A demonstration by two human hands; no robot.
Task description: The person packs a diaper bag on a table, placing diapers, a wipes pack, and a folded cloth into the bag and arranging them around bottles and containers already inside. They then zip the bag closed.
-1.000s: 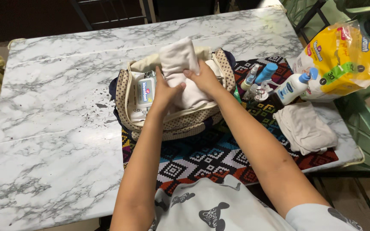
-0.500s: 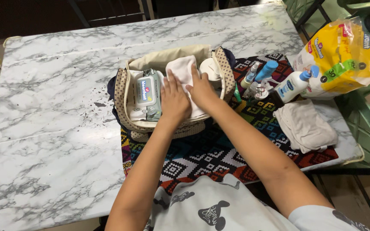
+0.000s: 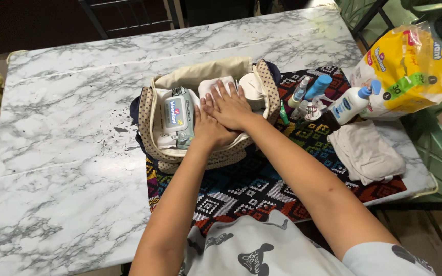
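Both hands flat in the bag (image 3: 154, 120).
Left hand (image 3: 208, 128) and right hand (image 3: 231, 107), open-palmed, overlap on the white cloth (image 3: 212, 86).

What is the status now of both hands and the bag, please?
Left hand and right hand flat, pressing white cloth down inside open bag. Wipes pack beside them. Nothing blocking.
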